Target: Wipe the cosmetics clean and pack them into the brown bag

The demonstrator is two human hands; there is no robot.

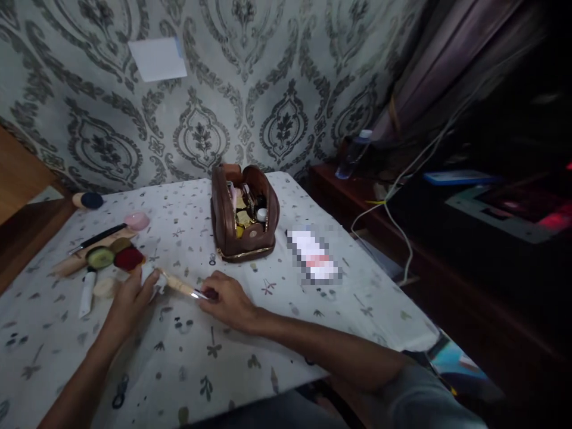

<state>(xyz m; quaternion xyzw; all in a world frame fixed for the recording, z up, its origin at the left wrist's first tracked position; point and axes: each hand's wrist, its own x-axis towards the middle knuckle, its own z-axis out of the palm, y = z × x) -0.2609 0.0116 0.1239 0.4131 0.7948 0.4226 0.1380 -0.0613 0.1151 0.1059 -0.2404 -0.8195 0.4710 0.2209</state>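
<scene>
A makeup brush with a pale wooden handle (pixel 179 286) and silver ferrule lies between my two hands, above the patterned tablecloth. The fingers of my right hand (pixel 229 302) are closed round its dark bristle end. My left hand (pixel 130 298) pinches a crumpled white piece, perhaps tissue (pixel 154 279), close to the tip of the handle. Beside my left hand are a red round item (pixel 128 258), a green round item (pixel 100 257), a round beige piece (pixel 104 288) and a white tube with a black cap (pixel 86 295).
An open brown bag (pixel 245 238) full of cosmetics stands ahead. A phone-like pixelated rectangle (pixel 314 253) lies to its right. Farther left are a black pencil-like stick (pixel 105 235), a pink round item (pixel 136 221) and a dark-topped brush (pixel 92 200). A bottle (pixel 354 156) and white cables stand right.
</scene>
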